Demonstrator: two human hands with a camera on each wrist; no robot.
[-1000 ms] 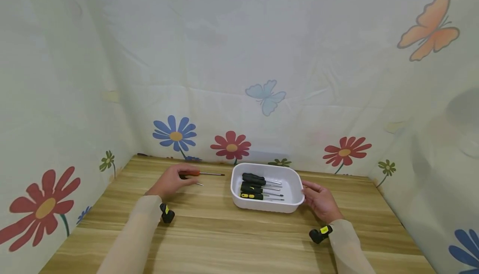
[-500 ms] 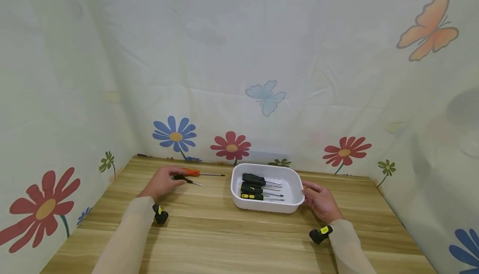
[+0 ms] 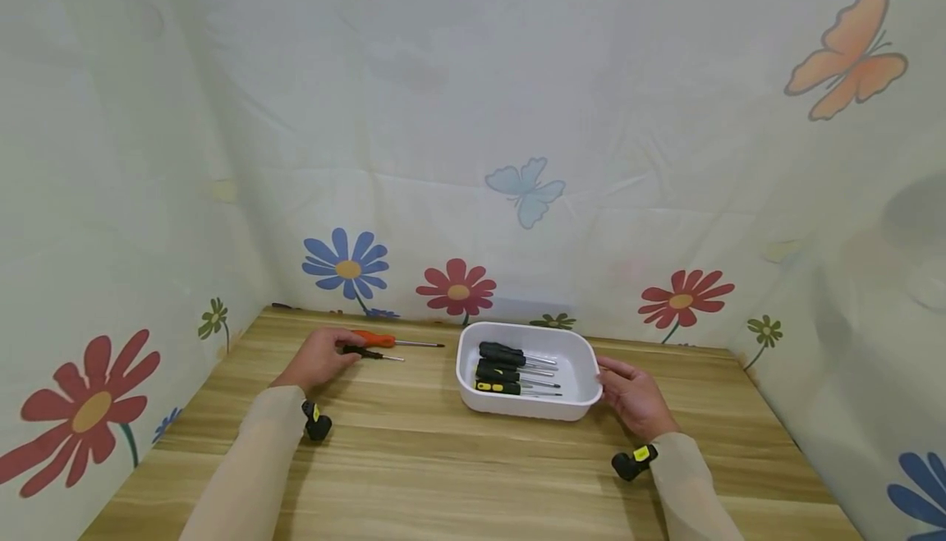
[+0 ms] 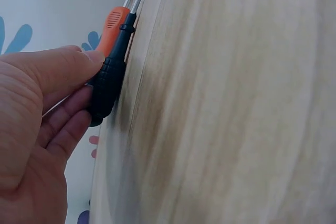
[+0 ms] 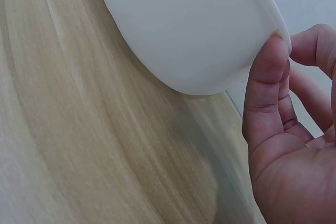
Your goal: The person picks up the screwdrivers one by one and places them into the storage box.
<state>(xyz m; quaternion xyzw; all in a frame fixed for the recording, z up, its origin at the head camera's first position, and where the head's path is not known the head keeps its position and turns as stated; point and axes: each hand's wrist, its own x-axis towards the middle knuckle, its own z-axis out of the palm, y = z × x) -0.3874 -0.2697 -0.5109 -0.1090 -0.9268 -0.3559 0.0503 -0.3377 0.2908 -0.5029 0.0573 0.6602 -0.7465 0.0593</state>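
In the head view my left hand (image 3: 318,358) is at the left of the table, with thumb and fingers pinching the handle of a black screwdriver (image 4: 109,85). Right alongside lies an orange-handled screwdriver (image 3: 380,340), both shafts pointing right; part of its handle is hidden by the fingers. A white plastic tub (image 3: 528,408) stands right of centre. Inside it, several black screwdrivers (image 3: 499,371), some marked yellow, lie in a stack of rows. At the tub's right end my right hand (image 3: 637,400) grips the rim between thumb and fingers.
Everything rests on a wood-grain table (image 3: 443,475). A pale curtain (image 3: 414,114) printed with flowers and butterflies hangs along the back and both sides. Small black wrist cameras (image 3: 318,424) sit at both sleeves.
My left hand first slid left along the black screwdriver, uncovering more of it. Then the screwdriver turned slightly, its tip swinging up nearer the orange one. The right hand and tub stayed still.
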